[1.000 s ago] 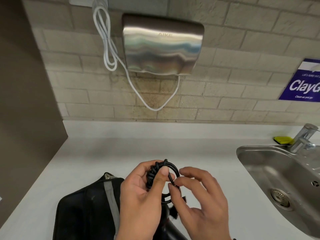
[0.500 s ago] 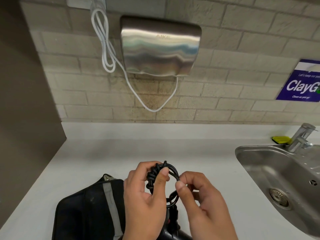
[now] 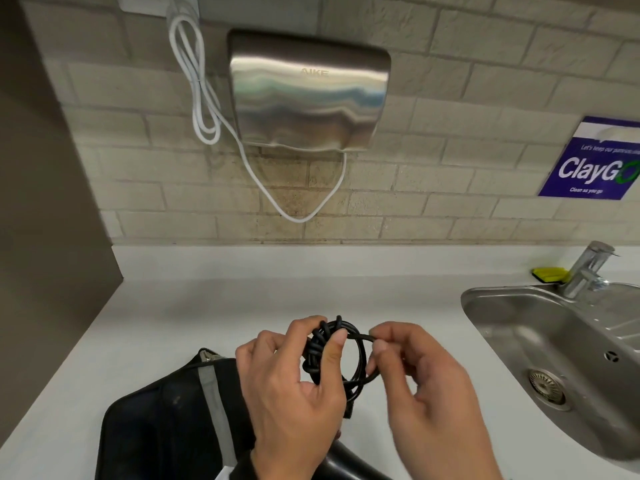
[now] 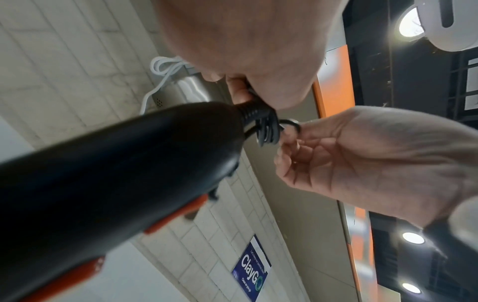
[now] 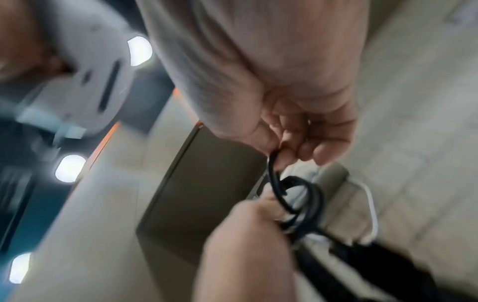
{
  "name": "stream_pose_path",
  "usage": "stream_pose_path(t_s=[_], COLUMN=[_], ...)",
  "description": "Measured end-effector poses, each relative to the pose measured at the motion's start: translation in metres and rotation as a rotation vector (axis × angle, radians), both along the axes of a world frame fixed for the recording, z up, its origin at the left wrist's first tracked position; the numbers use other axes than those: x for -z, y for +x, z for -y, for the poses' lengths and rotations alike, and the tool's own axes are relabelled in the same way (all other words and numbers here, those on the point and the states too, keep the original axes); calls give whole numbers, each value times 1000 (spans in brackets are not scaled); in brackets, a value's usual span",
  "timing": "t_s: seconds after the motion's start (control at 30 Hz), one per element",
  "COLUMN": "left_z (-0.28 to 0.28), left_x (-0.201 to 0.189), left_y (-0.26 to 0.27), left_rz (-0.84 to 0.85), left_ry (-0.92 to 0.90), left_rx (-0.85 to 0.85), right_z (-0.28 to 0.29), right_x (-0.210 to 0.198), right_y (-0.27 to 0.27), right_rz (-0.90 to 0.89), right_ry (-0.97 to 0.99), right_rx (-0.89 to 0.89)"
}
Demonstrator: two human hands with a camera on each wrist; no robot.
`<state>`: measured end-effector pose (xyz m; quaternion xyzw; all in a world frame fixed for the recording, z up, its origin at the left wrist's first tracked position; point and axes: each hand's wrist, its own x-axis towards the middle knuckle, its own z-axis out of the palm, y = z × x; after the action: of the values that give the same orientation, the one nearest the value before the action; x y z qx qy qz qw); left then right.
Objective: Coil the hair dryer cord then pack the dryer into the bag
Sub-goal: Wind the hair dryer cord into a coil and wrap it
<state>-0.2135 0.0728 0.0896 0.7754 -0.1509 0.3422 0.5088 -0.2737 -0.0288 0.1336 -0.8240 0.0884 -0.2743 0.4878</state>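
Both hands, the left hand [image 3: 294, 386] and the right hand [image 3: 426, 393], are showing bare, with short, plain nails. A dark cuff [image 3: 247, 464] is wrapping the left wrist, and a dark band [image 4: 439, 230] is circling the right wrist beside a pale, blurred unit [image 4: 465, 214]. The person is wearing a white rounded head unit [image 4: 439, 24] with a dark slot.

Coiled black cord [image 3: 334, 358], dryer [image 4: 108, 173] attached

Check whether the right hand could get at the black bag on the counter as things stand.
Probably not directly: the right hand pinches a loop of the black cord, and the left hand, gripping the coil, sits between it and the bag, which lies on the left.
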Motion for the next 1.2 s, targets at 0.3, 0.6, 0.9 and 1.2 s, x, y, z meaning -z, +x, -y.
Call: stream_pose_path(t_s=[0.3,0.6,0.9,1.2], left_z=[-5,-10,-16,-15], left_x=[6,4,5,9], left_y=[1,4,6,4], left_rz=[-88,-74,-42,-40], left_ry=[-120,-132,-221,-270], left_rx=[86,85,156,319], right_z=[23,22,10,8], right_x=[-15,0,-16,-19], right_y=[-5,-9,-14,-6], right_rz=[-118,-151,96,249], right_ry=[721,338,516,795], right_rx=[-444,-340,-164,-299])
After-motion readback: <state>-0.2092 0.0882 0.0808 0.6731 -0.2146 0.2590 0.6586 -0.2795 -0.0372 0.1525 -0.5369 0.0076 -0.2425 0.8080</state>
